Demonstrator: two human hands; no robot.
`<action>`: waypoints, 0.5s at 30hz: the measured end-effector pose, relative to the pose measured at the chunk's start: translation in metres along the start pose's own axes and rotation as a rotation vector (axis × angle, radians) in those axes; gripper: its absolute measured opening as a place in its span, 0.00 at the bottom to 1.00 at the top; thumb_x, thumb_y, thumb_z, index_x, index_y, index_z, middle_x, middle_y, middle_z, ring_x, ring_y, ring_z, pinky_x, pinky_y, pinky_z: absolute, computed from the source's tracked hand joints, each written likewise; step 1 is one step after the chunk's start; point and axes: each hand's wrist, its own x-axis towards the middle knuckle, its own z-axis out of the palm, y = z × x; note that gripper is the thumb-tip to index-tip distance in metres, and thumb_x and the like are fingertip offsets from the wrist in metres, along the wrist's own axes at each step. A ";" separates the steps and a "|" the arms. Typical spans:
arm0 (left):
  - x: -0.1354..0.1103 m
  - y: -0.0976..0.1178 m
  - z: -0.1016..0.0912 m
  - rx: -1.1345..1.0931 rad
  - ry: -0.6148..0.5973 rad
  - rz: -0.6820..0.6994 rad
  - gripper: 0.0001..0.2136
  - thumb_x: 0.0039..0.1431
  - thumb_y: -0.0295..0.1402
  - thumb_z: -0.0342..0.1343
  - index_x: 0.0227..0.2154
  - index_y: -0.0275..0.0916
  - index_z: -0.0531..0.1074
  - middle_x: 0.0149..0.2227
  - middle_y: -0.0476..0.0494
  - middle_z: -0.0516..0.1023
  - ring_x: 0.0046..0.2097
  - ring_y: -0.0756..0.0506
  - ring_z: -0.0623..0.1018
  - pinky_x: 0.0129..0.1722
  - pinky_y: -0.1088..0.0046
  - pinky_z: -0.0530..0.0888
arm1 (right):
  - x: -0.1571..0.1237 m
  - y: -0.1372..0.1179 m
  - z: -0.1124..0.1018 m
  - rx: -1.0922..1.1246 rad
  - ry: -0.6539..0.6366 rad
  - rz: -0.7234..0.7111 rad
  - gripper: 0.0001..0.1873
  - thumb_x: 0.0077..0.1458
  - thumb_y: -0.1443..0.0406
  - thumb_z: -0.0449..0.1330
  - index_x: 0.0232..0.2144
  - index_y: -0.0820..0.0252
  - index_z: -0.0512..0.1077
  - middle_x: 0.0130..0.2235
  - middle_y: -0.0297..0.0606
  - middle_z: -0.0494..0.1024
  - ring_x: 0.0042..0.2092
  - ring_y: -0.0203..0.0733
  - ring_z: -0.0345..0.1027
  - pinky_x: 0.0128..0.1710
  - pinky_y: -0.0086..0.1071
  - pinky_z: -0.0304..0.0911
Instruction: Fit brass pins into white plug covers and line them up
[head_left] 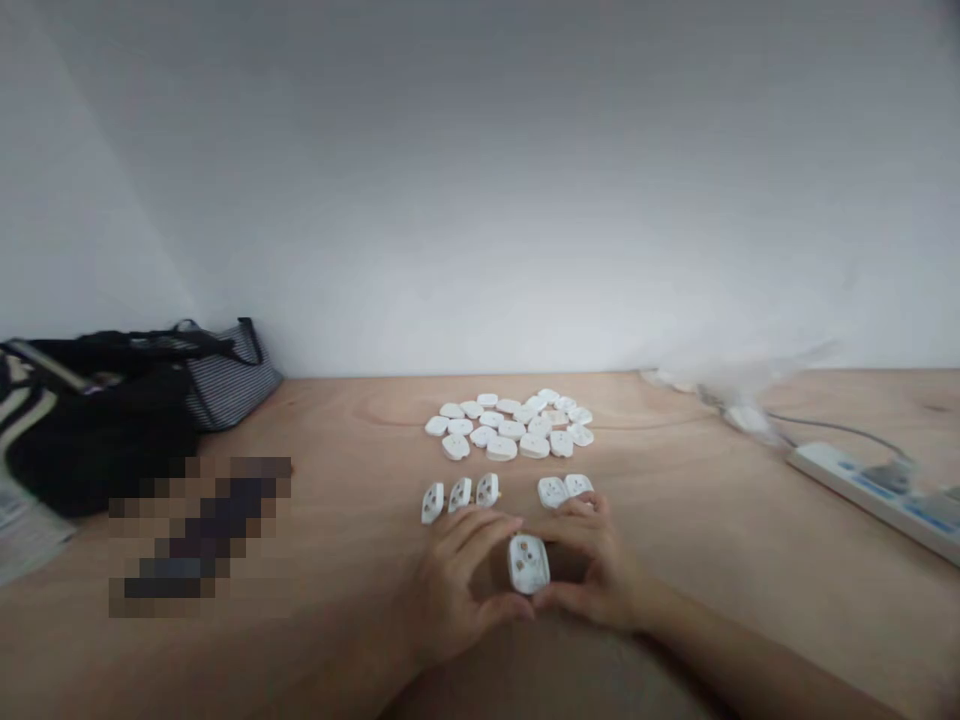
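My left hand [457,585] and my right hand [596,570] meet near the table's front, both pinching one small white plug part [528,563] held upright between them. Just beyond my fingers, three white plug parts [459,496] stand in a row on the left. Two more white parts [564,489] lie on the right. Farther back, a heap of several white plug pieces [511,426] lies flat on the wooden table [750,540].
A black and striped bag [135,400] sits at the far left against the wall. A white power strip [874,490] with a cable lies at the right, with clear plastic wrap [739,390] behind it. A blurred dark patch [199,535] lies left of my hands.
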 end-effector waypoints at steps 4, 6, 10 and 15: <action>0.002 0.000 0.001 -0.055 -0.072 -0.048 0.26 0.43 0.46 0.65 0.45 0.39 0.72 0.40 0.40 0.77 0.42 0.40 0.74 0.45 0.61 0.71 | 0.000 0.003 0.003 -0.001 -0.005 -0.004 0.29 0.40 0.46 0.65 0.43 0.50 0.71 0.37 0.35 0.78 0.40 0.45 0.67 0.49 0.43 0.47; 0.003 0.002 0.000 -0.065 -0.086 -0.050 0.23 0.45 0.42 0.65 0.44 0.40 0.72 0.39 0.41 0.77 0.42 0.40 0.74 0.44 0.62 0.70 | 0.000 0.003 0.003 0.003 -0.012 0.009 0.31 0.38 0.45 0.66 0.42 0.52 0.71 0.37 0.36 0.77 0.40 0.46 0.67 0.48 0.43 0.48; 0.004 0.006 -0.001 -0.065 -0.099 -0.093 0.19 0.45 0.33 0.64 0.43 0.40 0.72 0.40 0.43 0.77 0.43 0.41 0.74 0.46 0.62 0.69 | 0.001 0.008 -0.007 -0.023 -0.046 0.080 0.30 0.40 0.47 0.66 0.43 0.54 0.70 0.40 0.39 0.76 0.43 0.48 0.65 0.45 0.41 0.51; 0.003 0.005 -0.003 -0.062 -0.089 -0.177 0.20 0.43 0.28 0.63 0.43 0.41 0.72 0.41 0.44 0.77 0.43 0.41 0.74 0.47 0.62 0.69 | 0.002 0.019 -0.012 -0.184 -0.120 0.188 0.07 0.54 0.63 0.59 0.36 0.50 0.75 0.40 0.36 0.75 0.44 0.45 0.64 0.43 0.40 0.49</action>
